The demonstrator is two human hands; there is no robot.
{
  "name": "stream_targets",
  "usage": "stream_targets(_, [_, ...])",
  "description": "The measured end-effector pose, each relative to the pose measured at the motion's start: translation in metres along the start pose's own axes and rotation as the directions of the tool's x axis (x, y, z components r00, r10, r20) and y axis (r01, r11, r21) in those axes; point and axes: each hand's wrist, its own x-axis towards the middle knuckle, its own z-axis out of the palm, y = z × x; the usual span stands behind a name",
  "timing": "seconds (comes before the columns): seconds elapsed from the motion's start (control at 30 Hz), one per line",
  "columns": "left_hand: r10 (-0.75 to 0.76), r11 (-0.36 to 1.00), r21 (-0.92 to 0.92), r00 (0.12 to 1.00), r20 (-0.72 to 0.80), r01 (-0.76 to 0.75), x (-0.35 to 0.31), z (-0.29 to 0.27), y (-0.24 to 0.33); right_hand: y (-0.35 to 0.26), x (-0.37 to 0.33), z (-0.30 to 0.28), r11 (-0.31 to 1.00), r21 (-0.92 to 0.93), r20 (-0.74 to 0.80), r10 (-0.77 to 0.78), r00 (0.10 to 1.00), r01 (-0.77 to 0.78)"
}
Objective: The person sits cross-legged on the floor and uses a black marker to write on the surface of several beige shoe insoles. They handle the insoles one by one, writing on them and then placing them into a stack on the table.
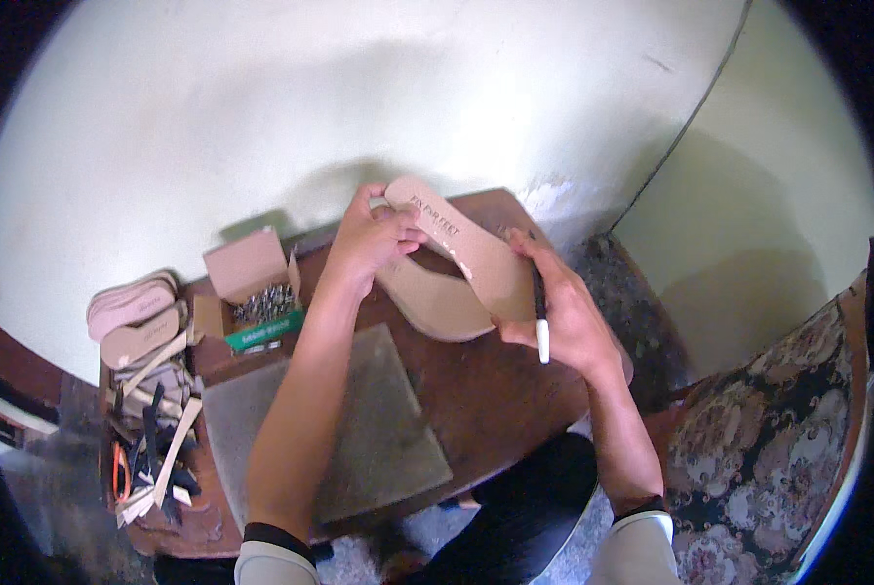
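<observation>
A tan shoe insole (491,263) with dark print near its heel is held up at a tilt between my hands. My left hand (371,239) pinches it close to the heel end. Its wide front end is gripped by my right hand (572,307), thumb below and fingers along the far edge. A black marker with a white tip (542,341) is tucked in the same right hand, pointing down. Pale flecks line the insole's inner edge. Behind and below it shows a second tan insole (442,307), partly covered; whether it is held or lies on the table, I cannot tell.
The brown table (486,390) stands against a pale wall. On it are a grey mat (378,409), an open cardboard box (237,273) of small metal pieces, and stacked insoles (135,312). Strips and orange-handled scissors (121,473) lie at left. Patterned upholstery (749,439) is at right.
</observation>
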Motion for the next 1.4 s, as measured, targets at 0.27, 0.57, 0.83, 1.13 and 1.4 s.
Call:
stream_targets(0.27, [-0.021, 0.469, 0.883, 1.0, -0.008, 0.017, 0.088, 0.002, -0.052, 0.095, 0.051, 0.027, 0.994, 0.105, 0.143, 0.016, 0.99, -0.032])
stream_targets(0.57, [-0.008, 0.015, 0.923, 0.923, 0.385, -0.385, 0.08, -0.001, -0.06, 0.108, 0.045, 0.048, 0.999, 0.021, 0.149, 0.041, 0.988, -0.045])
stream_targets(0.83, [-0.162, -0.007, 0.909, 0.897, 0.41, -0.417, 0.107, 0.012, -0.052, 0.111, 0.038, 0.046, 0.991, 0.008, 0.127, 0.129, 0.983, -0.131])
stream_targets(1.13, [0.239, 0.172, 0.812, 0.824, 0.514, -0.557, 0.031, -0.002, -0.022, 0.095, 0.033, 0.025, 0.975, 0.2, 0.014, 0.096, 0.995, -0.097])
stream_targets(1.4, [0.255, 0.38, 0.857, 0.93, 0.266, -0.349, -0.14, -0.152, 0.07, -0.06, 0.041, 0.034, 0.996, 0.086, -0.112, 0.026, 0.993, -0.017])
